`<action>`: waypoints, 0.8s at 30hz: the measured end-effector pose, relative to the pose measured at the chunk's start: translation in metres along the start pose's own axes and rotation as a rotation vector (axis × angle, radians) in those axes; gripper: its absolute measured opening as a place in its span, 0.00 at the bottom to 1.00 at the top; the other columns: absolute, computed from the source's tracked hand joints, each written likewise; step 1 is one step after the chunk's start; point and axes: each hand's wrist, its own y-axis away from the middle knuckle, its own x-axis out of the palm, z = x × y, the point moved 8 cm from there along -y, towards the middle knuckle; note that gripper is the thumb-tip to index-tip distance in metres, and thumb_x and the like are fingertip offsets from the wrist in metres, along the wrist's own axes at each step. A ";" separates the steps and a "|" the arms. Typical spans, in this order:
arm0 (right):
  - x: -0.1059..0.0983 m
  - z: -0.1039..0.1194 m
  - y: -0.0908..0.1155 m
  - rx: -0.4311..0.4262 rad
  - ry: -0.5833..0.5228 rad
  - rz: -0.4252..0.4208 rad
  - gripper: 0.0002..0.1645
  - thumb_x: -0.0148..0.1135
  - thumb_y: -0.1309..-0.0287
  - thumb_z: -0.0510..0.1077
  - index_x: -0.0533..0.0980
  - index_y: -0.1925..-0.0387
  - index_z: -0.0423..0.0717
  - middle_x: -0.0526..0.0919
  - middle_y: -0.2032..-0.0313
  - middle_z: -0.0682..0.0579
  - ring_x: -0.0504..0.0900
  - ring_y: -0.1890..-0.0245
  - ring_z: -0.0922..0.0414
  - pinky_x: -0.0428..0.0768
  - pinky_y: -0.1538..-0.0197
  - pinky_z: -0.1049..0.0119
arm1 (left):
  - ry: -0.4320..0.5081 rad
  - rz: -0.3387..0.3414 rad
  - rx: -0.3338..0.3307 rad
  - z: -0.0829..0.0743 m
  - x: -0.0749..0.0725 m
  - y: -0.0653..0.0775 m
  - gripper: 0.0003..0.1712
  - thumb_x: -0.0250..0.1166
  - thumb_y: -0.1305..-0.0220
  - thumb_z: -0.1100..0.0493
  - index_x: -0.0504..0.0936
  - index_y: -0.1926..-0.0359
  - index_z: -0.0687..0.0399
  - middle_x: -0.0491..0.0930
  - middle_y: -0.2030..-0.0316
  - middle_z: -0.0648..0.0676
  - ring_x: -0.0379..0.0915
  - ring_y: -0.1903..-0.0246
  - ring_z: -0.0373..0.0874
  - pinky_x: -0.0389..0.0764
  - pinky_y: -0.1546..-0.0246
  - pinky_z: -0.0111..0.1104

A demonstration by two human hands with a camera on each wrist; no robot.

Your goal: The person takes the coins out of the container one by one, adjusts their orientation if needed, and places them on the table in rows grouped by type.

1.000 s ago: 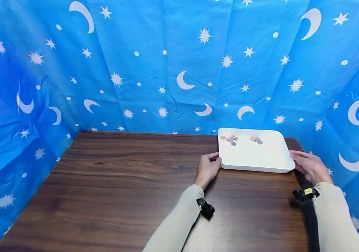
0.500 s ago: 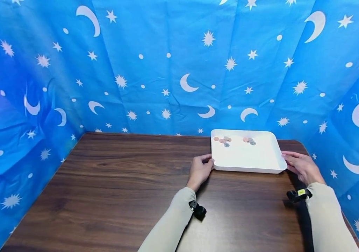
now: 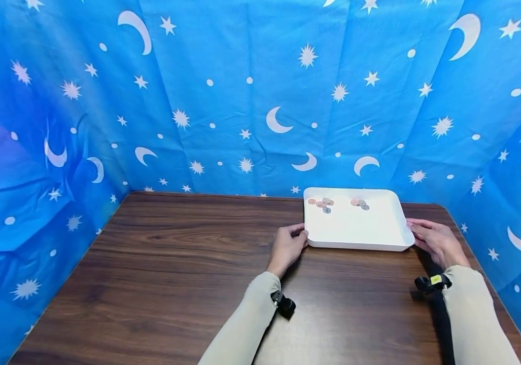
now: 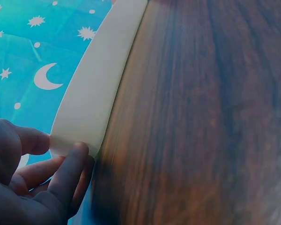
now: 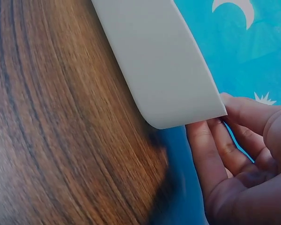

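A shallow white tray (image 3: 356, 228) lies on the wooden table near its back right corner. Inside it, towards the back wall, are two small clusters of coins, copper and silver coloured: several coins (image 3: 319, 204) on the left and a smaller cluster of coins (image 3: 359, 203) near the middle. My left hand (image 3: 287, 247) holds the tray's left end near the front corner; in the left wrist view its fingers (image 4: 68, 176) meet the tray's wall. My right hand (image 3: 439, 243) holds the opposite end, with fingers (image 5: 207, 154) against the tray's corner in the right wrist view.
The dark wood-grain table (image 3: 173, 279) stretches to the left and front of the tray. A blue cloth (image 3: 242, 101) printed with moons and stars hangs behind it and at both sides. Black straps with small devices (image 3: 284, 305) are worn on both wrists.
The tray, held between both hands, has slid left along the table with the coins in it, more slowly in the last half second. The head view has also shifted slightly left.
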 end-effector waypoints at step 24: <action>0.026 0.009 0.006 -0.017 0.022 0.103 0.42 0.61 0.24 0.52 0.61 0.22 0.31 0.79 0.56 0.66 0.81 0.63 0.75 0.83 0.54 0.76 | 0.085 0.000 -0.023 0.009 -0.026 0.000 0.17 0.63 0.24 0.63 0.85 0.40 0.66 0.88 0.50 0.62 0.87 0.65 0.39 0.86 0.62 0.28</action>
